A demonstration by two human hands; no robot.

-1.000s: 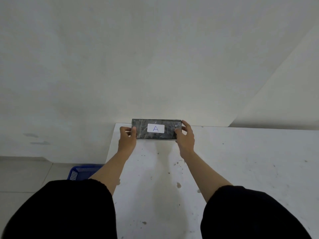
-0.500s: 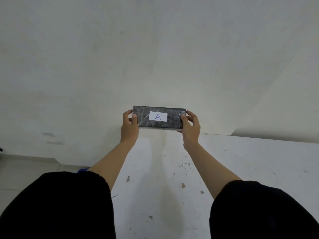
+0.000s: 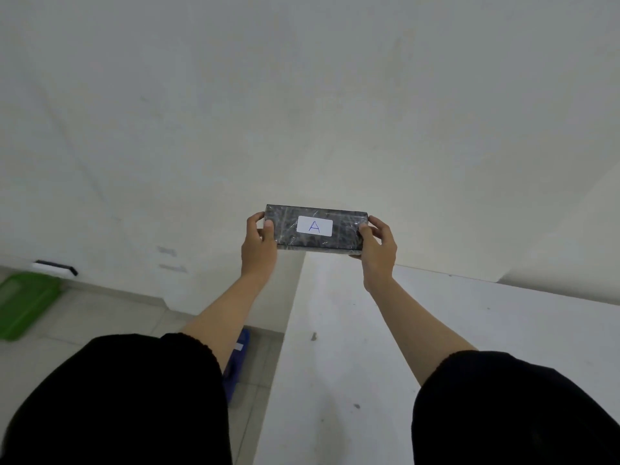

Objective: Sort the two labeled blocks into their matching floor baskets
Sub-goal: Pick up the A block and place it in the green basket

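The left hand (image 3: 259, 248) and the right hand (image 3: 377, 250) each clamp one short end of a single dark wrapped block (image 3: 285, 226), fingers (image 3: 268, 227) curled over its face and thumbs behind or beneath. The block is held level in the air between the two hands, its long side running left to right, and a white label (image 3: 314, 226) marked "A" faces the camera at its middle. Nothing stands between the fingers and the block.

Just below the hands lies the far left corner of the white counter (image 3: 436, 330), speckled with small dark marks; the block is clear of it. Behind the hands rises a plain pale wall (image 3: 302, 95).

Below and left of the left hand, on the tiled floor (image 3: 110, 317), a blue basket (image 3: 239, 360) shows partly past the black sleeve (image 3: 117, 397); its contents cannot be seen. Far to the left sits a green basket (image 3: 23, 307), blurred, with what is inside unclear. One block and two baskets are in view.
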